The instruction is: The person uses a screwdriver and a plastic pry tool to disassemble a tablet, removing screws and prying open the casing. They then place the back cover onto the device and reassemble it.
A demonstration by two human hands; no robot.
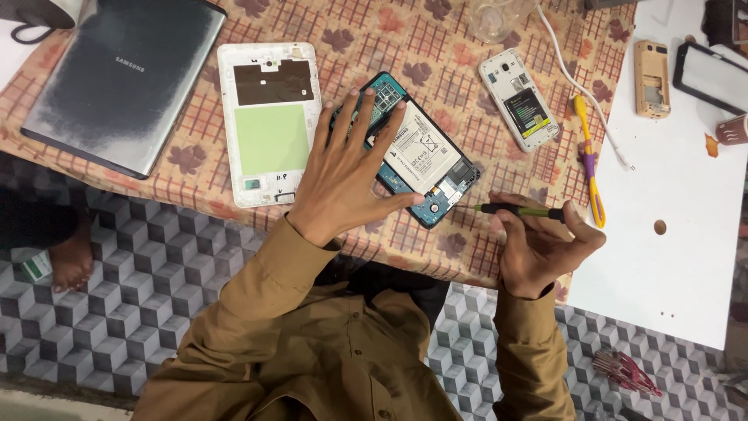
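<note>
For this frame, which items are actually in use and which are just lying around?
In use: opened tablet under left hand; screwdriver in right hand.

Lying about: back cover, laptop, small phone, yellow tool, cable, tan phone.

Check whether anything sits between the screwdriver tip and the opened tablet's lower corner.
Nothing visible does. The screwdriver in the right hand points at the opened tablet across bare patterned cloth. The left hand presses the tablet's other side, away from the tip.

Patterned cloth (436,47) under a glossy plastic back cover (269,125) and brushed-metal laptop (117,78).
</note>
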